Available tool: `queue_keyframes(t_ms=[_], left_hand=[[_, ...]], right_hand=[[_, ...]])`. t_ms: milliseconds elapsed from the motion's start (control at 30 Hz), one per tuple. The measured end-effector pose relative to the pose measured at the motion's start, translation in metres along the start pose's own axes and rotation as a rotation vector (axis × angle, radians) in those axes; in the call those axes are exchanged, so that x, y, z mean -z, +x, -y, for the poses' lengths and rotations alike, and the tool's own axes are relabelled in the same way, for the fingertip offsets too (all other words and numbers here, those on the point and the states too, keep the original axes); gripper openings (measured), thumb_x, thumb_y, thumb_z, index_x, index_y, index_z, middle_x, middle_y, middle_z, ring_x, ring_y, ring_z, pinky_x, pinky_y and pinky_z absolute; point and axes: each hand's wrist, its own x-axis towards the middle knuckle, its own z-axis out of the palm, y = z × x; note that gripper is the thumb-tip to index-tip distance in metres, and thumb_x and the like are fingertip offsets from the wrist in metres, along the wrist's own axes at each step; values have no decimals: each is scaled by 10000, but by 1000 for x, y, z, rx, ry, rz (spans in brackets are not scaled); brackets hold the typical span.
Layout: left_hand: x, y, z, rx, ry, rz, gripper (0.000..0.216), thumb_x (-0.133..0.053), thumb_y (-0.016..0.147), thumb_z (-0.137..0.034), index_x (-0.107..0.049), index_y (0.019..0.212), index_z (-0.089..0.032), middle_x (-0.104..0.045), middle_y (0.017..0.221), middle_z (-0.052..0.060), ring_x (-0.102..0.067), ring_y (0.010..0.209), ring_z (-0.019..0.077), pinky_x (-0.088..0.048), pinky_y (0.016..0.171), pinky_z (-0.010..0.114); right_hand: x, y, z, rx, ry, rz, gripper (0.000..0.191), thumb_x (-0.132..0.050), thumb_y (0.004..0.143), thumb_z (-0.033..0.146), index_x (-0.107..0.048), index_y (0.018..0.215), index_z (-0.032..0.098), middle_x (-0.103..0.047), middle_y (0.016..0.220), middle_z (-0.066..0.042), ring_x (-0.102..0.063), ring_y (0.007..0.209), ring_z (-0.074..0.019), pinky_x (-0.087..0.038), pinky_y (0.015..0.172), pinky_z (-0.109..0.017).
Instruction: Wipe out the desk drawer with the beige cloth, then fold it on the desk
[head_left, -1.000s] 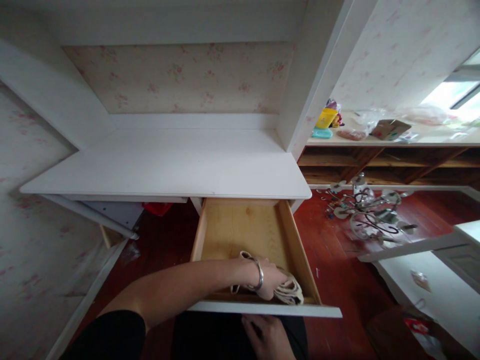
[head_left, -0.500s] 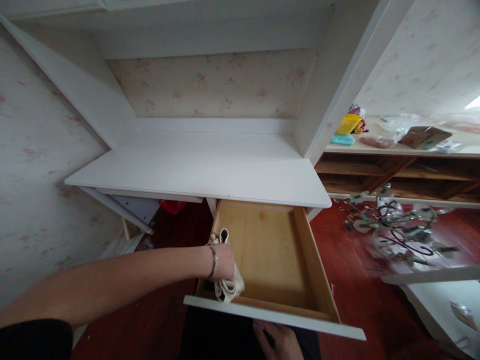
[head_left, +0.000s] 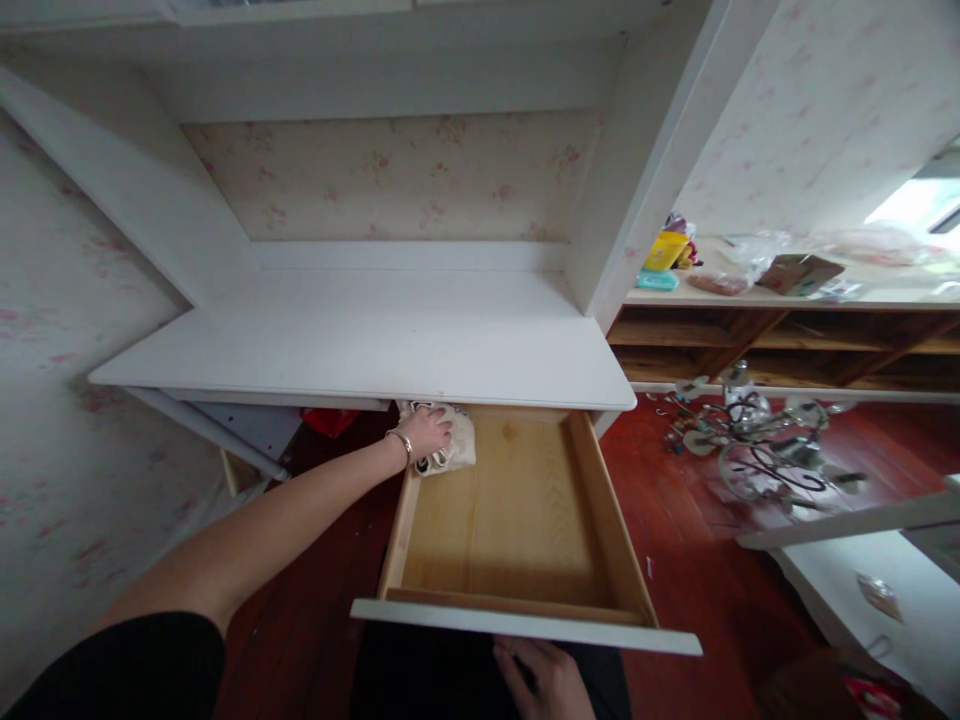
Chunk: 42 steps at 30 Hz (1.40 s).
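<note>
A wooden drawer (head_left: 517, 500) with a white front is pulled out from under the white desk (head_left: 420, 345). At its back left corner, my left hand (head_left: 427, 432) presses on a bunched, cream-coloured cloth (head_left: 459, 445). The fingers are curled over the cloth, which lies against the drawer's left side and bottom. My right hand (head_left: 551, 682) is below the drawer front, its bent fingers at the lower edge of the panel. The panel partly hides those fingertips.
To the right, a chandelier (head_left: 780, 450) with glass shades lies on the red wooden floor (head_left: 637, 480). Behind it runs a low shelf unit (head_left: 690, 325) with a yellow container (head_left: 665, 250), a cardboard box (head_left: 799, 273) and plastic bags on top. A white piece of furniture (head_left: 847, 570) stands at lower right.
My left hand has moved with the cloth from the drawer's front left corner along the left side to the back. My right hand stays at the drawer front. The view has shifted slightly.
</note>
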Motion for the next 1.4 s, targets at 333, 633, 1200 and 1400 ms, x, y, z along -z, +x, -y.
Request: queue_keyframes(t_ms=[333, 633, 1200, 1400], left_hand=[[26, -105, -45, -15, 15, 69, 373, -511, 826, -62, -644, 1132, -229, -670, 1173, 89, -577, 1125, 219, -418, 949, 331], [55, -149, -101, 89, -376, 420, 125, -615, 812, -346, -656, 896, -264, -723, 906, -1, -667, 870, 190, -458, 749, 234], [18, 0, -230, -250, -437, 468, 337, -585, 748, -338, -662, 1072, -280, -732, 1081, 84, -683, 1009, 337, -542, 804, 407], [40, 20, -201, 13, -591, 182, 334, -538, 768, -175, -664, 1076, -202, -727, 1080, 84, -679, 1000, 257, -525, 845, 322]], right_hand=[[5, 2, 6, -53, 18, 20, 435, -391, 1014, 480, -763, 1004, 257, -768, 952, -43, -727, 866, -212, -544, 808, -263], [13, 2, 10, -109, 53, 121, 425, -393, 1009, 480, -757, 1036, 263, -760, 1008, -48, -707, 948, -230, -511, 878, -284], [14, 1, 25, -139, 74, 39, 365, -418, 1009, 398, -736, 1093, 238, -737, 1066, -59, -685, 978, -206, -488, 883, -273], [9, 0, 18, -131, 88, 27, 337, -437, 994, 367, -746, 1059, 247, -745, 1044, -50, -695, 953, -202, -497, 862, -263]])
